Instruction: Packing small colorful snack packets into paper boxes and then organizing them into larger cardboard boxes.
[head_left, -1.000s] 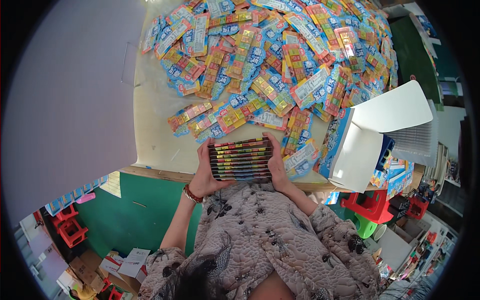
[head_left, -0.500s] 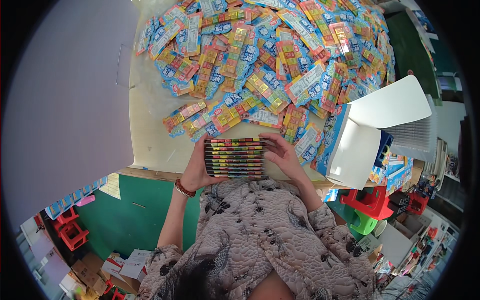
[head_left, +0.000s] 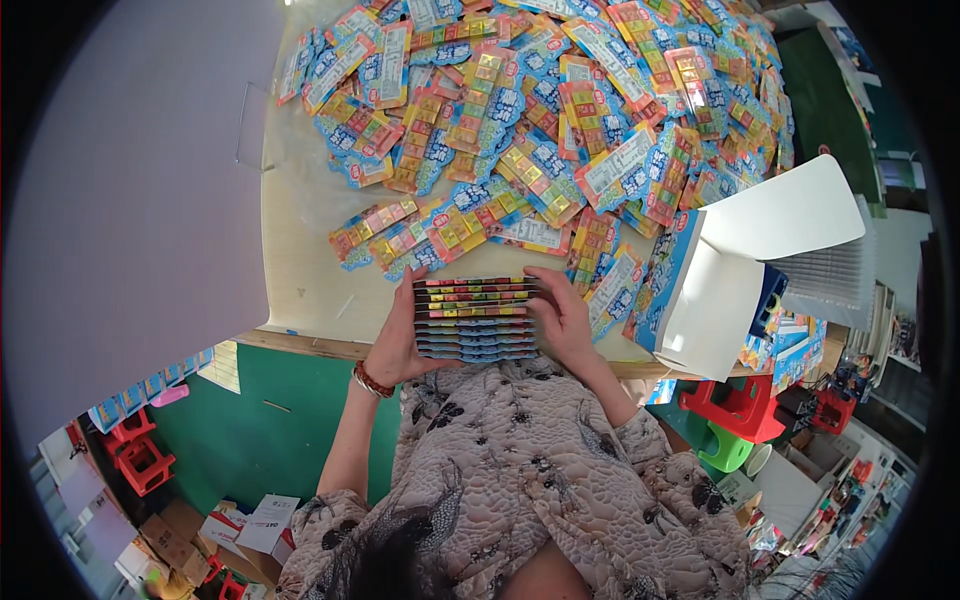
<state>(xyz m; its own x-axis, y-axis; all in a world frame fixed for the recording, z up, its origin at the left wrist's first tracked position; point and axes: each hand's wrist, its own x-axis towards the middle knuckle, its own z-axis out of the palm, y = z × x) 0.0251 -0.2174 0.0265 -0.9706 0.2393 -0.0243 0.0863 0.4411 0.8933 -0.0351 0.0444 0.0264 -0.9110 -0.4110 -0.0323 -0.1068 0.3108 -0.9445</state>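
I hold a squared-up stack of flat colourful packets (head_left: 476, 318) edge-on above the near edge of the table (head_left: 300, 300). My left hand (head_left: 398, 338) clasps the stack's left end, with a beaded bracelet on its wrist. My right hand (head_left: 560, 315) clasps the right end, fingers wrapped over the top. Beyond the stack, a big heap of loose blue, orange and yellow packets (head_left: 560, 120) covers the tabletop.
An open white carton (head_left: 740, 270) with a raised lid stands at the table's right edge. A tall pale board (head_left: 130, 180) rises on the left. Below are a green floor (head_left: 270, 440), red stools (head_left: 740, 405) and small boxes (head_left: 255, 525).
Both hands stay closed on the stack, which has shifted slightly away from my body toward the heap; my right fingers have regripped over its top edge.
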